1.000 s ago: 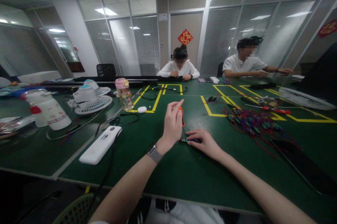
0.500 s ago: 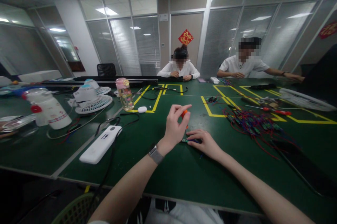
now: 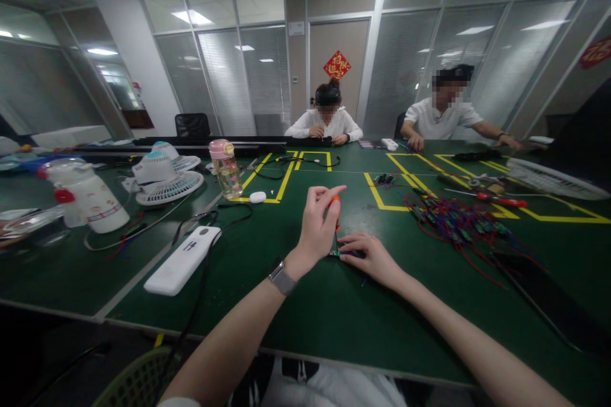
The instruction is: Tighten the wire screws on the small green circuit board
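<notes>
The left hand (image 3: pixel 317 225) pinched an upright orange-handled screwdriver (image 3: pixel 335 211) onto the small green circuit board (image 3: pixel 338 255); the right hand (image 3: pixel 370 257), fingers flat, pinned it. At two o'clock, a red-wired pile of boards (image 3: pixel 453 219) apparently awaited.

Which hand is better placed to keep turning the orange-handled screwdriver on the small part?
Probably the left hand: its fingers already grip the orange-handled screwdriver, upright over the small part. The right hand lies flat, pinning that part to the green table.
</notes>
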Motion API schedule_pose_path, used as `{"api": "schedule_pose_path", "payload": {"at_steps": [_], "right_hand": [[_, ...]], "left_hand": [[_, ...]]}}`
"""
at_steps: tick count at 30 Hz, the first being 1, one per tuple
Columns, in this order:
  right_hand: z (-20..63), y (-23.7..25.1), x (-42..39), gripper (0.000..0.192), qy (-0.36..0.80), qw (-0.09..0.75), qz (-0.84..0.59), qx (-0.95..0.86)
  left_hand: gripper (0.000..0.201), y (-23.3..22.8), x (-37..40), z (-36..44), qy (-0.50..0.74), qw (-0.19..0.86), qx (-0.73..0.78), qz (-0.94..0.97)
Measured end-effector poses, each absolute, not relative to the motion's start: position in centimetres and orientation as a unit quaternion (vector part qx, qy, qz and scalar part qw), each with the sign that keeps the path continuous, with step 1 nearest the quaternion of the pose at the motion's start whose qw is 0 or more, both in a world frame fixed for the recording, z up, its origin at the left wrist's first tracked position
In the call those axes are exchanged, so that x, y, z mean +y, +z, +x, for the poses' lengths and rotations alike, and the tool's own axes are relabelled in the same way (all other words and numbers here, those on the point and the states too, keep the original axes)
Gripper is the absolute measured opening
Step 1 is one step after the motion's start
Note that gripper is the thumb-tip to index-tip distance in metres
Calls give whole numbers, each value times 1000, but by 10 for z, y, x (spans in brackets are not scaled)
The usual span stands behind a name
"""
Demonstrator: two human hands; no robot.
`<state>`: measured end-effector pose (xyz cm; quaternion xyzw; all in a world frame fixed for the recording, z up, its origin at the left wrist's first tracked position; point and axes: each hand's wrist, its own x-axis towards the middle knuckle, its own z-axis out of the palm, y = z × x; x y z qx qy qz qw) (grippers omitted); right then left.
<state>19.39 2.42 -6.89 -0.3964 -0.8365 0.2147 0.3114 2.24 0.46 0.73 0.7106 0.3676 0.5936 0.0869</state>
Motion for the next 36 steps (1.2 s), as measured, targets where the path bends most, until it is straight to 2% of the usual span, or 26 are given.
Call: {"api": "schedule_pose_path", "payload": {"at_steps": [2,5,9,11,17,20,25,27,31,36], "right_hand": [[194,-69,24,14,215,313,-396,-836],[194,-69,24,14,216,312,-397,-835],[193,-68,23,14,216,311,-400,-834],[193,-68,23,14,216,310,-399,-836],[194,-70,25,14,216,314,-393,-837],[194,-69,24,14,217,314,-394,-836],[193,-67,23,13,212,308,-399,-838],[193,-66,23,13,210,307,-398,-838],[193,-67,23,13,208,309,-397,-839],[193,-67,23,13,205,314,-395,-839]], "left_hand": [[35,6,6,22,597,115,344,715],[33,5,8,23,603,145,325,714],[15,5,5,26,618,86,353,697],[13,5,3,26,625,55,365,688],[35,6,3,23,613,93,327,713],[28,6,7,22,616,118,324,708],[14,9,6,22,620,59,369,690],[18,8,6,22,607,76,364,702],[39,3,8,23,589,150,320,727],[31,3,9,25,588,123,337,725]]}}
